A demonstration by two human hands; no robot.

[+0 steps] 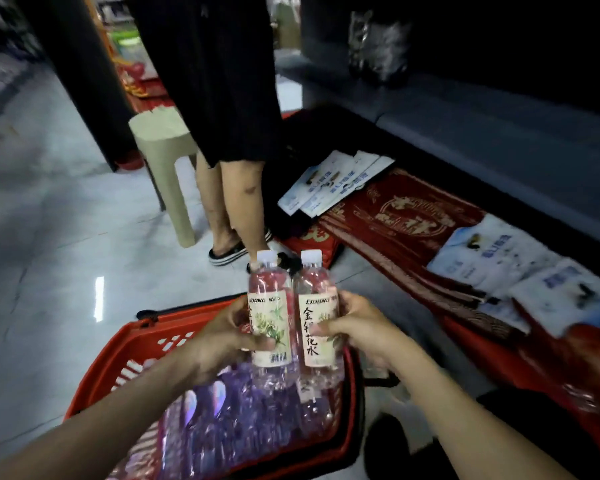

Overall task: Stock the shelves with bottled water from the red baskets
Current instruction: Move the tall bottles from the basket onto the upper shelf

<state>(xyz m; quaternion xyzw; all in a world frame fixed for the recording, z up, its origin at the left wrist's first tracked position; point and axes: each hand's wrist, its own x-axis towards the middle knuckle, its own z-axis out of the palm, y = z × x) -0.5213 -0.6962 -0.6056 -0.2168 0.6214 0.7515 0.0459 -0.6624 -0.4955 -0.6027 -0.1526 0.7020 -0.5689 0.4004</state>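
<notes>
Step in hand: carry 2 bottles from basket to shelf.

- Your left hand [222, 344] grips the left bottle [274, 317] around its label, fingers curled over the front. Your right hand [361, 327] grips the right bottle [317, 320] the same way, thumb across the label.
- Both bottles are upright, caps up, touching side by side and lifted above the red basket [118, 344]. More wrapped bottles [243, 420] lie inside it.
- The low grey shelf [499, 133] sits ahead and to your right, apart from the basket.

Advice (judgement):
1. Separate the 2 bottles before you swing right, so they do not knock together.
2. Keep each grip at mid-body. The walls look thin and would likely flex if squeezed hard.
3. Watch the standing person [229, 195] and the stool [163, 150] just beyond the basket, and route the arms to the right of them.
4. The red mat [406, 216] and flat packs [329, 181] lie along the shelf foot. Set the bottles down past them, labels facing out.
</notes>
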